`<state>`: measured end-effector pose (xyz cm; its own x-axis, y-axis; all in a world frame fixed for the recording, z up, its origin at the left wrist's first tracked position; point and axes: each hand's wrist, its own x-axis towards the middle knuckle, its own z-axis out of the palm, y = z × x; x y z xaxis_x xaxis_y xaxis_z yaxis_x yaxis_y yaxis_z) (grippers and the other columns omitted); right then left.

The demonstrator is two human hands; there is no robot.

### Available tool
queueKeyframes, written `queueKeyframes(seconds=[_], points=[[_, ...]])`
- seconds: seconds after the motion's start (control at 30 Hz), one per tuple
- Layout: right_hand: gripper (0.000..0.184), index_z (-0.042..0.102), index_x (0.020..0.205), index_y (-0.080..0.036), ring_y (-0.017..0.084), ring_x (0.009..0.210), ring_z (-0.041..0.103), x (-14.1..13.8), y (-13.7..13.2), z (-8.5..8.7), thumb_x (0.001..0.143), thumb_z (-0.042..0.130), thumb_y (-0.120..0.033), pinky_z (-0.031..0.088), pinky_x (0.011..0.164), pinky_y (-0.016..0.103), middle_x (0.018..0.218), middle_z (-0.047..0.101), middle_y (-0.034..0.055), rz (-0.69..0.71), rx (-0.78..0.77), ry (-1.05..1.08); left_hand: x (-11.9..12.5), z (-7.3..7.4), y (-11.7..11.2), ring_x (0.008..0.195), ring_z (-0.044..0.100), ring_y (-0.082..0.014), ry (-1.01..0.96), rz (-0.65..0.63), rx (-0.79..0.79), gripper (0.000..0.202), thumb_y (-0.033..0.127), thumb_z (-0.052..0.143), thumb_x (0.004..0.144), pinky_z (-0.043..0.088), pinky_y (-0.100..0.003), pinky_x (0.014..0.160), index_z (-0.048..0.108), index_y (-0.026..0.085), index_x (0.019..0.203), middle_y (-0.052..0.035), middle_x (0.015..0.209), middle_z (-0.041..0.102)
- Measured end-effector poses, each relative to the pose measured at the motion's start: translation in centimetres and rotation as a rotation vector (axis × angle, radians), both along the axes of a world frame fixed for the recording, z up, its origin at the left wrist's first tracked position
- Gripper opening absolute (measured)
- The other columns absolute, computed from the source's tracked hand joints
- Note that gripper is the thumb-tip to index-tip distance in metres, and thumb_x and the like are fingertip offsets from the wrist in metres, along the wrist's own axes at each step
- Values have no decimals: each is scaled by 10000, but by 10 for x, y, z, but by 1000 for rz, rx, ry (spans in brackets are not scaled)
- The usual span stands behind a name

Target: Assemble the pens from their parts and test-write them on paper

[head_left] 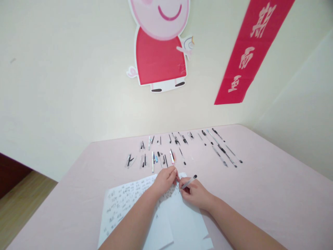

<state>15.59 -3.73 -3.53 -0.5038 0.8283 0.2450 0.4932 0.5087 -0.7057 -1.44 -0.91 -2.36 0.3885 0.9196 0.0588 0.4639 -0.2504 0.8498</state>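
Note:
A clear-barrelled pen (189, 182) with a dark end slants up to the right out of my right hand (195, 194), whose fingers are wrapped round it. The pen's tip is hidden by the fingers, just over the white paper (186, 222). To its left, my left hand (165, 180) is closed at the paper's top edge, thumb and fingers pressed together; what they hold, if anything, is hidden. Dark handwriting covers a paper sheet (125, 201) under and beside my left forearm.
Pens and pen parts lie in two rough rows beyond the paper, among them a white pen (153, 162), a small blue piece (156, 159) and a black-gripped pen (227, 155). The pink tabletop (260, 180) ends at a wall with a cartoon pig cutout (161, 59) and red banner (244, 66).

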Motion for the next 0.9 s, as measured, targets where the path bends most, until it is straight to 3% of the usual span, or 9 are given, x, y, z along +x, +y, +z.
queueKeyframes(seconds=[0.6, 0.9], points=[[171, 556, 652, -175, 94, 507, 433, -1, -1, 8, 594, 459, -47, 332, 506, 193, 558, 465, -40, 4, -50, 5, 1, 0, 0, 584, 570, -132, 12, 4, -12, 325, 323, 288, 878, 415, -253, 621, 545, 191, 730, -6, 676, 655], [94, 518, 666, -165, 86, 527, 397, 3, 6, 4, 671, 468, -85, 315, 508, 189, 571, 446, -47, -99, -213, 194, 1, 2, -1, 586, 582, -135, 15, -6, -17, 330, 331, 280, 886, 419, -256, 643, 537, 194, 730, -5, 680, 673]])
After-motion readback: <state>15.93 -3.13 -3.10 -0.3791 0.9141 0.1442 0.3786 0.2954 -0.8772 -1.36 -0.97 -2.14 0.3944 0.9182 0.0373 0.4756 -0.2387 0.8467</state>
